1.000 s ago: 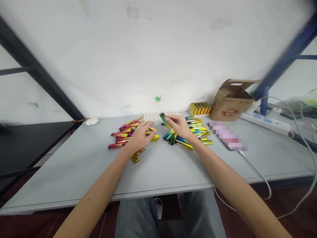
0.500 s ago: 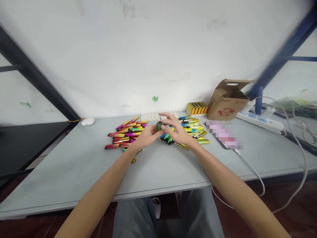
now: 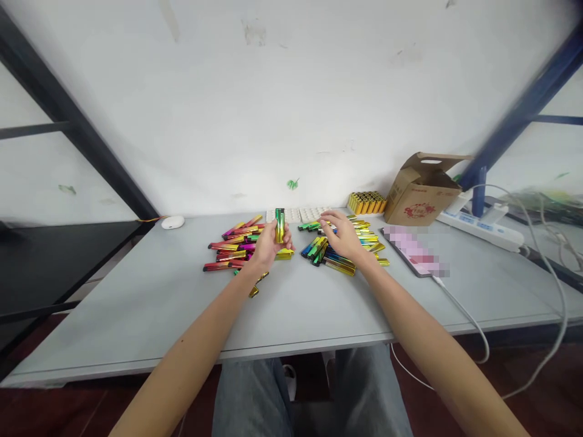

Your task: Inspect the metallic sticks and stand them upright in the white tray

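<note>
My left hand (image 3: 269, 247) holds a green-and-gold lighter (image 3: 279, 224) upright above the grey table (image 3: 150, 309). To its left lies a heap of red, pink and gold lighters (image 3: 234, 246). My right hand (image 3: 342, 235) rests palm down on a second heap of blue, green and gold lighters (image 3: 334, 250), fingers spread over them; whether it grips one I cannot tell. A few gold lighters (image 3: 255, 285) lie loose near my left wrist.
A white cell tray (image 3: 300, 213) sits behind the heaps, with a block of upright gold lighters (image 3: 367, 202) and an open cardboard box (image 3: 421, 191) at the back right. A phone on a cable (image 3: 412, 249), a power strip (image 3: 485, 226) and a white puck (image 3: 172, 222) also lie on the table.
The green lighter passed from my right hand to my left, which now holds it upright. My right hand dropped onto the blue-green heap.
</note>
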Tool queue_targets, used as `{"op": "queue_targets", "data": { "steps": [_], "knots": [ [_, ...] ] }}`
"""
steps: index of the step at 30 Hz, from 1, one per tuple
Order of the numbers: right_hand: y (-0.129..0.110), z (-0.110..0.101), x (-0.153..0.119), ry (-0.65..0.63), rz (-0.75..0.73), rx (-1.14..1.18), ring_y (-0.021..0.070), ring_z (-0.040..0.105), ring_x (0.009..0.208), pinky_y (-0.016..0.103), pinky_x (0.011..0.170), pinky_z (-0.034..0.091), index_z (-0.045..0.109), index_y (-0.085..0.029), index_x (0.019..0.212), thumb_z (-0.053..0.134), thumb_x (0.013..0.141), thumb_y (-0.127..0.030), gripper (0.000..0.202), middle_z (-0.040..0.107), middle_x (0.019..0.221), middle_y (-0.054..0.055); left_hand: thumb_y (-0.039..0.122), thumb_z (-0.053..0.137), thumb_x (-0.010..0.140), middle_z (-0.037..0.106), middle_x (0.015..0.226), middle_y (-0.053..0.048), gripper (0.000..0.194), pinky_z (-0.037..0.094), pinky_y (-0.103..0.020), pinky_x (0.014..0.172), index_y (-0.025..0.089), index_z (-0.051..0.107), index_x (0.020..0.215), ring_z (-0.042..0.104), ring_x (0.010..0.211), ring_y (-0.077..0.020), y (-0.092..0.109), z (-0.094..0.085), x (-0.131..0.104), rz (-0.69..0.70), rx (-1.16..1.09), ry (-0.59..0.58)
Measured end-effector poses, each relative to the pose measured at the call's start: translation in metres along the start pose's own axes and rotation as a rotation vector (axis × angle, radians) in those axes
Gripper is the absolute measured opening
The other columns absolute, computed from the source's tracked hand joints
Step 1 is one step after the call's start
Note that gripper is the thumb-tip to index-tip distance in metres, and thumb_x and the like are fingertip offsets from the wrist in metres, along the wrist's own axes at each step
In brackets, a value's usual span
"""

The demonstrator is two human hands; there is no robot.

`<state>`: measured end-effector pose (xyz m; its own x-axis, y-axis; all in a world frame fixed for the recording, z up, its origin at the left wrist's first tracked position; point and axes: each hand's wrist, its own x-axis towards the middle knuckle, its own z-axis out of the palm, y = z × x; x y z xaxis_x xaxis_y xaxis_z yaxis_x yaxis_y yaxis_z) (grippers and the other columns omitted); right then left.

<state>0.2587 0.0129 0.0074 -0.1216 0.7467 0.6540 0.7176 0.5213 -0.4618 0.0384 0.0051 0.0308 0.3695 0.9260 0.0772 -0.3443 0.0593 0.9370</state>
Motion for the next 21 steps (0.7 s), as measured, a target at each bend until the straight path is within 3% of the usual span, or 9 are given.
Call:
{"op": "queue_targets", "data": {
  "steps": [7,13,18,21],
  "knots": [
    [0.015,-0.010,0.002,0.115,0.047,0.001,0.0244,0.061,0.103,0.041,0.093,0.047,0.070,-0.019,0.093,0.043,0.094,-0.039,0.033,0.069,0.104,0.010,0.041,0.062,0.085,0.065,0.085,-0.002,0.027,0.055,-0.033,0.068,0.019,0.047,0.090,0.066,0.070,-0.0153,-0.005,0.000,0.001,0.040,-0.057,-0.119],
    [0.009,-0.008,0.000,0.053,0.022,0.007,0.0239,0.062,0.099,0.039,0.090,0.047,0.070,-0.019,0.093,0.043,0.094,-0.040,0.034,0.069,0.102,0.009,0.039,0.063,0.086,0.071,0.098,-0.008,0.027,0.052,-0.028,0.058,0.019,0.050,0.097,0.069,0.073,-0.0179,-0.008,0.001,0.001,0.004,-0.046,-0.137],
    [0.004,-0.009,-0.001,-0.020,0.041,0.050,0.0226,0.062,0.097,0.037,0.090,0.045,0.070,-0.020,0.090,0.030,0.098,-0.045,0.048,0.069,0.099,0.008,0.026,0.065,0.085,0.058,0.134,-0.010,0.023,0.054,-0.038,0.086,0.017,0.061,0.106,0.067,0.105,-0.0243,-0.008,0.006,0.000,0.012,-0.101,-0.106],
    [0.006,-0.007,-0.002,-0.072,0.053,0.057,0.0227,0.061,0.100,0.037,0.092,0.044,0.069,-0.019,0.094,0.023,0.100,-0.047,0.054,0.069,0.101,0.008,0.026,0.066,0.085,0.054,0.138,-0.010,0.019,0.052,-0.042,0.092,0.016,0.064,0.100,0.066,0.108,-0.0260,-0.008,0.006,0.000,-0.001,-0.106,-0.034]
  ]
}}
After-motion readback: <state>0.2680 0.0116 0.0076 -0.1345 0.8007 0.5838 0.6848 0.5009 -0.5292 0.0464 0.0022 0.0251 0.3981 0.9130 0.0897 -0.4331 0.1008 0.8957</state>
